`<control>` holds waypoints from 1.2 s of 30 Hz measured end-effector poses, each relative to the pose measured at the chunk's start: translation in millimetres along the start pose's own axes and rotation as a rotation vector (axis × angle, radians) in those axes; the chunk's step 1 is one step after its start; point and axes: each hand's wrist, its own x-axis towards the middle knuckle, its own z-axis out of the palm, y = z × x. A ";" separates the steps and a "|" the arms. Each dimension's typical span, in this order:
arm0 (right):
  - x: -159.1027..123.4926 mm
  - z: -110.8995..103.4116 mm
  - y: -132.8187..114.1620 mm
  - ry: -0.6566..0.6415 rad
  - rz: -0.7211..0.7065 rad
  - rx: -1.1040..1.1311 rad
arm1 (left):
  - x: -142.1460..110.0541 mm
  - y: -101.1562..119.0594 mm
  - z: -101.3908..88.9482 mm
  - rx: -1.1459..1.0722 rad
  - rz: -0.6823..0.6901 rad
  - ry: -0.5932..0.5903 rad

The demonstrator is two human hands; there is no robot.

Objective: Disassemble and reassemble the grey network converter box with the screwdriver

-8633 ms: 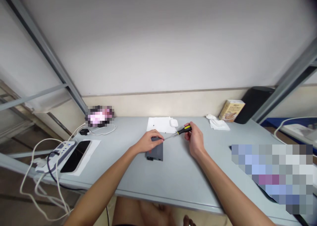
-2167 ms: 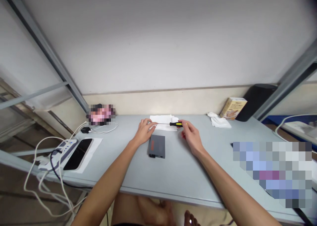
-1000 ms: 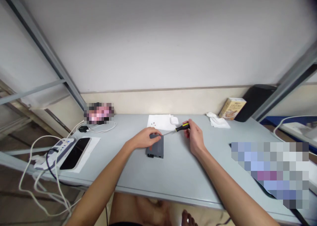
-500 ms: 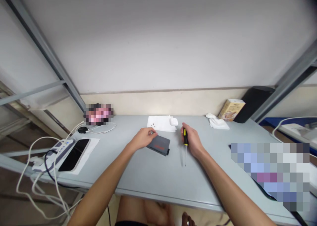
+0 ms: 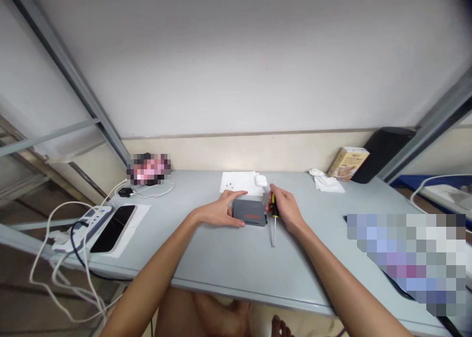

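"Where's the grey box (image 5: 249, 211)?"
"Mid-desk (image 5: 221, 263). The left hand (image 5: 220, 210) grasps its left end, thumb along the near side."
"And the right hand (image 5: 286, 210)?"
"Its fingers curl around the screwdriver (image 5: 274, 212) just beside the box, shaft pointing toward the desk's near edge."
"Behind the box?"
"White paper (image 5: 239, 180), with small dark pieces (image 5: 231, 184) on it."

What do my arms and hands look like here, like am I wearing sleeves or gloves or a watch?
Your left hand and right hand are ungloved, and both forearms are bare, slim and tapering to the wrists, with no sleeve in view. No watch, bracelet or cable shows on either wrist. Fine markings are too small to tell.
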 end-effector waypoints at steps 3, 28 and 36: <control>0.9 0.3 -0.1 0.034 0.015 0.078 | 2.1 -0.7 6.2 0.161 0.121 0.052; -6.7 4.5 -10.9 0.122 -0.249 0.179 | 18.1 -4.6 47.8 0.175 0.119 0.252; -18.8 10.0 -12.5 0.202 -0.482 -0.112 | 8.7 -6.2 22.0 0.223 0.147 0.116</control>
